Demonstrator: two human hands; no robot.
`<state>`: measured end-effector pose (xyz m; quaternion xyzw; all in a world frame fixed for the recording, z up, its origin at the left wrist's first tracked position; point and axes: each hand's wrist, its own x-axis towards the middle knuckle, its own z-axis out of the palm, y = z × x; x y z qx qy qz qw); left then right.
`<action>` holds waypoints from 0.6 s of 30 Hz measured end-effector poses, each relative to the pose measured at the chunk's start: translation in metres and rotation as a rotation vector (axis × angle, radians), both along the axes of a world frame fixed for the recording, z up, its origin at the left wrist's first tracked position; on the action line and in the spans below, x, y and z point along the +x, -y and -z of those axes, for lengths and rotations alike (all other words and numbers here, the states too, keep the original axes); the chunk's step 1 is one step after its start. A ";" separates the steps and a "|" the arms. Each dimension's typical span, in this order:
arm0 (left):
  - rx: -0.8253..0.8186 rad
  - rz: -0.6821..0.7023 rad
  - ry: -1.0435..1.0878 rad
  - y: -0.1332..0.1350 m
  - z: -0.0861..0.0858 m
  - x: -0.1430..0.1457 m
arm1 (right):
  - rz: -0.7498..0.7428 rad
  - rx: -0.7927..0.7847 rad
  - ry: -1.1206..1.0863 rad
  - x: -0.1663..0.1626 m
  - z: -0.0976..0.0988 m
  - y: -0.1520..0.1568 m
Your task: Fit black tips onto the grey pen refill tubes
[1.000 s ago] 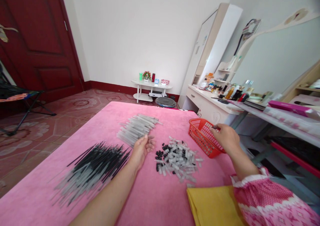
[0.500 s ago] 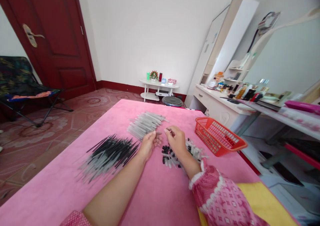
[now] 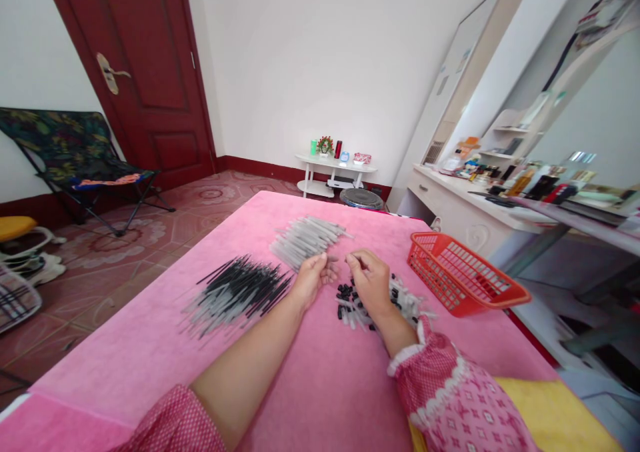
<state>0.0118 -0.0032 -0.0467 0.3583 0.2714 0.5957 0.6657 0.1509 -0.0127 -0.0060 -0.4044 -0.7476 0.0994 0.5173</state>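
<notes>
My left hand is closed in a pinch above the pink cloth, at the near edge of a pile of pale translucent tubes that look like pen barrels. My right hand also pinches, thumb against finger, facing the left one across a small gap. What either hand holds is too small to make out. Under and around my right hand lie small clear and black pieces resembling pen caps. Left of my left forearm is a pile of thin black and clear sticks that look like pen refills.
A red plastic basket stands on the pink-covered table at the right. A yellow cloth lies at the near right corner. Beyond are a dressing table, a low white stand, a folding chair and a red door.
The camera view has turned left, so everything sits further right in the picture. Both hands keep nearly the same pinching pose and place over the table.
</notes>
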 end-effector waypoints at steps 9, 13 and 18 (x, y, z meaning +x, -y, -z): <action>0.008 0.018 0.009 -0.002 0.003 0.001 | -0.052 0.022 0.013 -0.007 -0.001 0.004; 0.003 0.008 0.004 -0.002 0.003 0.001 | -0.054 0.008 0.023 -0.007 0.000 0.003; 0.012 0.013 -0.006 -0.001 0.003 0.002 | -0.061 -0.021 0.036 -0.007 0.000 0.005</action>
